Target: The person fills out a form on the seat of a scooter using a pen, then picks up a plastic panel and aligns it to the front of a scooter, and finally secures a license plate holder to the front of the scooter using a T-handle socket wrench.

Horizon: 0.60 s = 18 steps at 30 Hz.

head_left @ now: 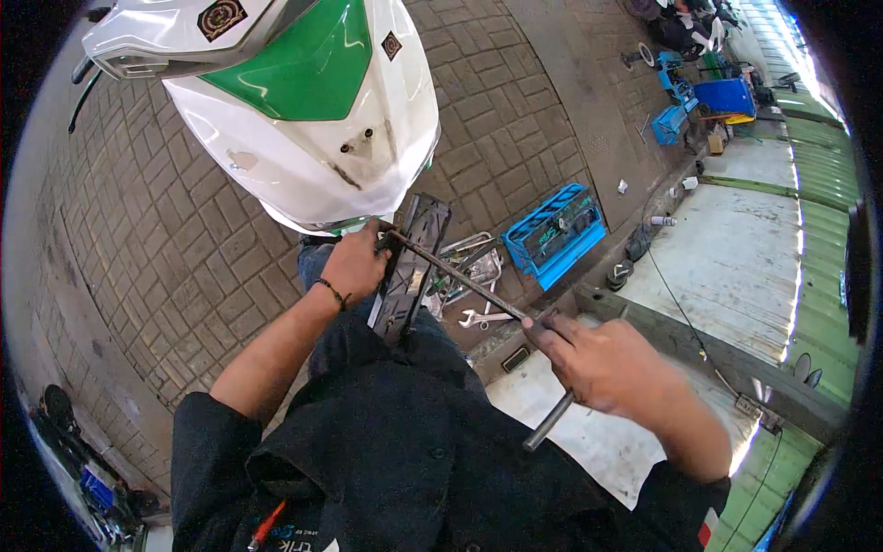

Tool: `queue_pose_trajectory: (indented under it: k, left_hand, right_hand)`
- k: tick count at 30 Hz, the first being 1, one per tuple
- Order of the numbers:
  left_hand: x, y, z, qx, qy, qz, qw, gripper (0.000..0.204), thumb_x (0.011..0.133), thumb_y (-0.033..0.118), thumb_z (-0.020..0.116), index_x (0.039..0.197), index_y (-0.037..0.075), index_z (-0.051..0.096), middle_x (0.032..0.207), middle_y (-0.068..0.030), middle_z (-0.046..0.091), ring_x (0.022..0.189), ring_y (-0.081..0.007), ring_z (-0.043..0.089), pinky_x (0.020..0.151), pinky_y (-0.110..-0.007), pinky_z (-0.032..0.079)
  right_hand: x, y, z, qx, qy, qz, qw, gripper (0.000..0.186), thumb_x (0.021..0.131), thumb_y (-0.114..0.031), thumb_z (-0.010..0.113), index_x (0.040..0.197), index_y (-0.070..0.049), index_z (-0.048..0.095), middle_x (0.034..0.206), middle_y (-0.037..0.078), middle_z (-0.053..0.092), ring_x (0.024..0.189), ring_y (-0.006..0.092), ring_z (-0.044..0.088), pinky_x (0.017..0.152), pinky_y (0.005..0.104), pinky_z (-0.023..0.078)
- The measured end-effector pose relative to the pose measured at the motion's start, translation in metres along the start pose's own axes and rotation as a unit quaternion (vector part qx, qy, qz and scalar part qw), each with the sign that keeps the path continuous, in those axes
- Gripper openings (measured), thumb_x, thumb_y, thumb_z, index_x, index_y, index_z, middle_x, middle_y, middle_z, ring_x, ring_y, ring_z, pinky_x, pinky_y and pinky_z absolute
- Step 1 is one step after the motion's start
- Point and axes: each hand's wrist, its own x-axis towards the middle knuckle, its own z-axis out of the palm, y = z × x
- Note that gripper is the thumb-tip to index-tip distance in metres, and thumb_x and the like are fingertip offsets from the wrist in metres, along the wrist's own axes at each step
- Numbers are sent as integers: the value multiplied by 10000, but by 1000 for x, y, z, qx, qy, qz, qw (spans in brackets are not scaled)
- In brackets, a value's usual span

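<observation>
Head view: right hand [593,359] grips T-handle wrench [469,282].

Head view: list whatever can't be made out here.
In the head view:
Far tip of the T-handle wrench: too small and dark beside the left hand.
Middle of its crossbar: covered by the right hand.
Tools in the blue toolbox: too small to tell apart.
Rear of the scooter: cut off by the upper edge.

A black shirt [377,414] with wide, short sleeves [213,451] carries a dark button [438,453], pale and blue lettering [299,545] and a slim red pen [267,527]. A red-and-white patch [708,527] marks the right sleeve. A dark beaded bracelet [338,296] rings the left wrist; the trousers [441,348] are blue denim.
</observation>
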Motion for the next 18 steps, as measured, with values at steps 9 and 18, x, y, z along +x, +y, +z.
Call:
queue_pose_trajectory:
  k: [9,18]
  left_hand:
    - [20,33,4,87,-65,135,985,473,832,163,560,1230,-55,427,868,-249,628,825,-417,604,734,-498,478]
    - [22,24,-3,99,-119,134,979,514,818,147,559,1284,-17,416,816,-237,633,791,-408,616,700,-485,495]
  right_hand:
    - [-15,-20,-70,-117,-65,-1,991,270,819,-104,520,1040,37,583,774,116,617,538,240,637,458,338,515]
    - [23,-6,-94,-76,-104,-44,991,186,831,-85,501,950,32,584,721,140,616,597,293,650,524,376,534]
